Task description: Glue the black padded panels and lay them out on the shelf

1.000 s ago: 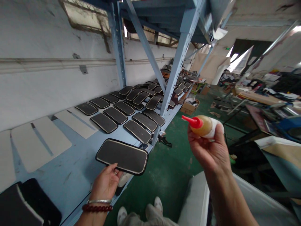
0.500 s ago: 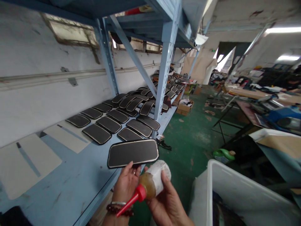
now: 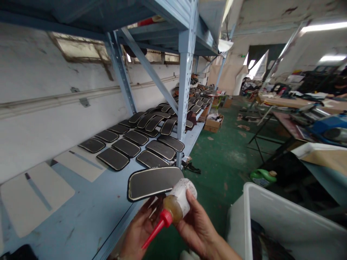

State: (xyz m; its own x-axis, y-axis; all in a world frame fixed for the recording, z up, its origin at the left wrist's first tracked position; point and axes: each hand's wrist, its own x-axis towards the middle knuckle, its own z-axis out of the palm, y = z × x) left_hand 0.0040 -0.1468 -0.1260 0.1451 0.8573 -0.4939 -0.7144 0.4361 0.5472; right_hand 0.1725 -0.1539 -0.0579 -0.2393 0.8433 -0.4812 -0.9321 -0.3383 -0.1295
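My right hand [image 3: 199,224] is wrapped around a squeeze bottle [image 3: 177,204] with a white-covered body, amber contents and a long red nozzle tilted down to the left. My left hand [image 3: 142,224] is palm up at the near edge of a dark, rounded rectangular panel [image 3: 154,182] with a pale line around its rim. Its thumb lies at that edge and its other fingers go underneath, partly hidden by the bottle. The panel juts past the front edge of the blue shelf [image 3: 89,202]. Beyond it lie several similar panels [image 3: 127,148].
Two pale sheets [image 3: 38,196] with dark strips lie on the shelf's left. A blue upright post [image 3: 185,86] rises behind the panel. To the right are a white bin [image 3: 246,216] with dark contents, a green jug [image 3: 262,177] and a cardboard box [image 3: 213,124].
The view has shifted slightly. The near panel has tipped a little, and its lower edge now shows above my left thumb. The bottle covers more of its right corner.
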